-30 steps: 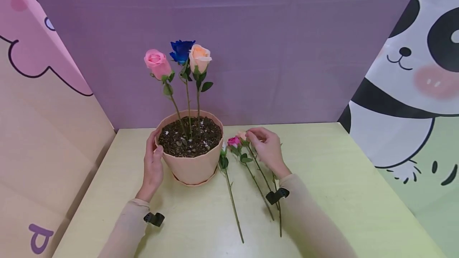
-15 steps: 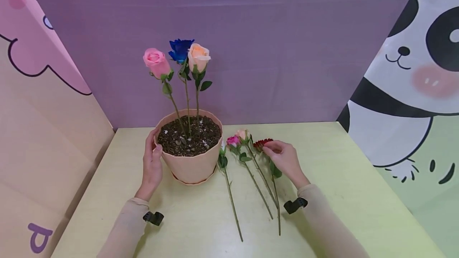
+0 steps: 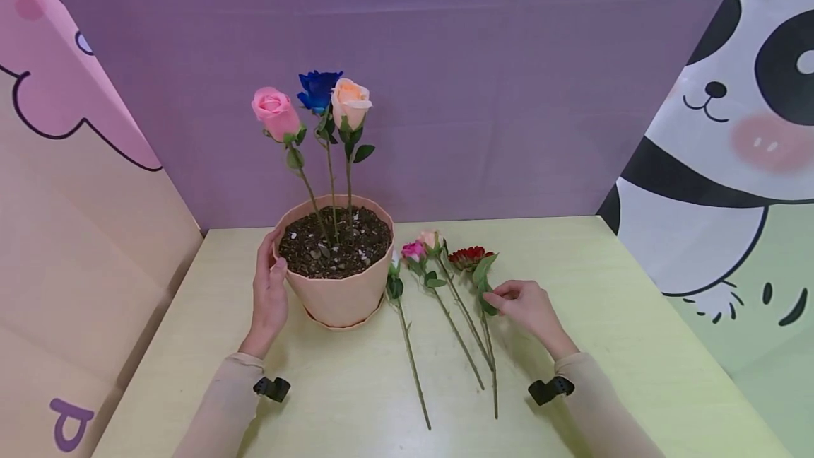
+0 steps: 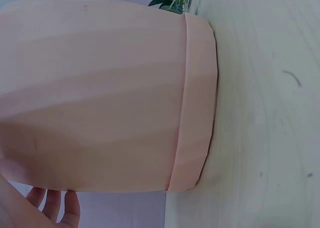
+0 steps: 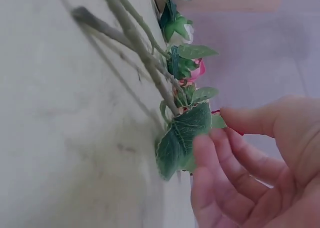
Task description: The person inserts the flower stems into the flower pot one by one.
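In the head view my left hand (image 3: 270,299) holds the left side of a peach flowerpot (image 3: 337,299), thumb on the near wall and fingers round the far side. Soil (image 3: 337,256) fills the pot. A pink rose (image 3: 276,113), a blue rose (image 3: 319,90) and a pale peach rose (image 3: 351,101) stand in it. To the right, my right hand (image 3: 524,306) pinches at a green leaf (image 3: 488,299) of a dark red flower (image 3: 469,257) lying on the table. The right wrist view shows thumb and fingertips close together at the leaves (image 5: 187,130).
Left of the red flower lie a magenta rose (image 3: 414,251), a small peach rose (image 3: 430,239) and a whitish flower (image 3: 396,281) by the pot, stems towards me. A purple backdrop (image 3: 483,90) stands behind the table (image 3: 343,394). Printed panels (image 3: 706,232) flank it.
My right hand has moved right and towards me, from the small peach rose past the red flower's head to its leaves. The red flower now shows uncovered. My left hand stays at the pot.
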`<state>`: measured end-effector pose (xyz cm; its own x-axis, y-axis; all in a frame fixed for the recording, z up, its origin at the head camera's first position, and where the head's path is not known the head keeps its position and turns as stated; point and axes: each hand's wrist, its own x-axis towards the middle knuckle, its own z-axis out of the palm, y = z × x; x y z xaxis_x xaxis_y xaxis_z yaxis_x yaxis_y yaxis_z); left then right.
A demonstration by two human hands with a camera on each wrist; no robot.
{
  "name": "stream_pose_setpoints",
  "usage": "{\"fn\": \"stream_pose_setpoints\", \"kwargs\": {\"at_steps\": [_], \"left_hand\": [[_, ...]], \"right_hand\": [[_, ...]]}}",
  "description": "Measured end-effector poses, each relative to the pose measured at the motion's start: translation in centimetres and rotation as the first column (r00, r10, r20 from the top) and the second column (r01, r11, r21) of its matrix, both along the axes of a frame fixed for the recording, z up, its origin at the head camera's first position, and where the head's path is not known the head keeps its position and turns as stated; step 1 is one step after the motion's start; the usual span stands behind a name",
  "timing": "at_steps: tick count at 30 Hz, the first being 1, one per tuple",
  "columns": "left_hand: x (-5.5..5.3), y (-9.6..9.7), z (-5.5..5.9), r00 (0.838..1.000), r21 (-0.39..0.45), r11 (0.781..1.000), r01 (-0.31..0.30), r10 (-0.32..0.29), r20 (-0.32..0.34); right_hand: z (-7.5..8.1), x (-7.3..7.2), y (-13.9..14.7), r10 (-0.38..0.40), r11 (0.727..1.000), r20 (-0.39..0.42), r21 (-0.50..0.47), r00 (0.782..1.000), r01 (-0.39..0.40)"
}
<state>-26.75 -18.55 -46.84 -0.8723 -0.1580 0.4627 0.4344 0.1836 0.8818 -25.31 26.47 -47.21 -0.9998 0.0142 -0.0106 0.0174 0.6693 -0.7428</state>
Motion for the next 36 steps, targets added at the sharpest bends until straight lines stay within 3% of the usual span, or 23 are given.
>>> {"fn": "stream_pose_setpoints", "kwargs": {"at_steps": [5, 16, 22, 36], "left_hand": [[0.0, -0.1, 0.1, 1.0, 0.006, 1.0, -0.015, 0.015, -0.017], [0.0, 0.1, -0.2, 1.0, 0.007, 1.0, -0.003, 0.003, 0.011], [0.1, 0.2, 0.0, 1.0, 0.004, 1.0, -0.005, 0.005, 0.01], [0.1, 0.2, 0.1, 1.0, 0.008, 1.0, 0.005, -0.005, 0.004]], "right_hand": [[-0.2, 0.9, 0.4, 0.065, 0.993, 0.147, -0.112, 0.987, -0.049], [-1.8, 2.0, 0.7, 0.156, 0.97, 0.245, -0.221, 0.957, -0.102], [-1.4, 2.2, 0.6, 0.175, 0.961, 0.265, -0.254, 0.948, -0.107], [-1.7, 1.9, 0.9, 0.195, 0.932, 0.24, -0.347, 0.951, -0.104]]}}
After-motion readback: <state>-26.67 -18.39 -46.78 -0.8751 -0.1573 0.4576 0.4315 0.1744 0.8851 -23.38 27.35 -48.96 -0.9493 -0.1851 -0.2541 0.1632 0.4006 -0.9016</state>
